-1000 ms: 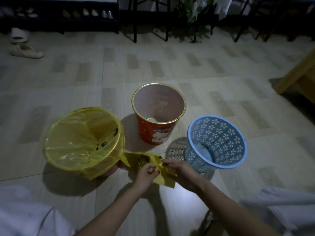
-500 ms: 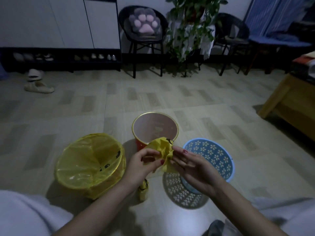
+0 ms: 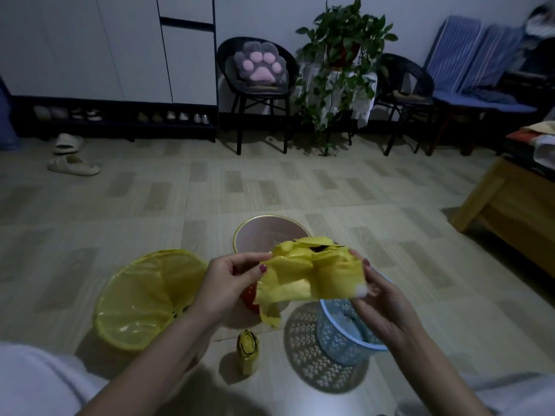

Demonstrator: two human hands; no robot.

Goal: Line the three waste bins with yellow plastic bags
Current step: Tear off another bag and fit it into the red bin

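A crumpled yellow plastic bag (image 3: 312, 273) is stretched between my hands above the bins. My left hand (image 3: 228, 280) pinches its left edge and my right hand (image 3: 375, 291) pinches its right edge. On the floor at the left stands a bin lined with a yellow bag (image 3: 147, 298). Behind the held bag is a red bin with a gold rim (image 3: 255, 232), unlined and partly hidden. A blue perforated bin (image 3: 339, 337) stands at the right, below my right hand, unlined. A roll of yellow bags (image 3: 247, 351) lies on the floor between the bins.
The tiled floor (image 3: 210, 190) stretches ahead. A wooden table (image 3: 510, 202) is at the right. Slippers (image 3: 73, 165) lie at the far left. Chairs (image 3: 258, 94), a potted plant (image 3: 339, 55) and a shoe rack stand along the back wall.
Both hands lifted the yellow bag from floor level and pulled it apart, so it is now spread wider between them. The view tilted up toward the room.
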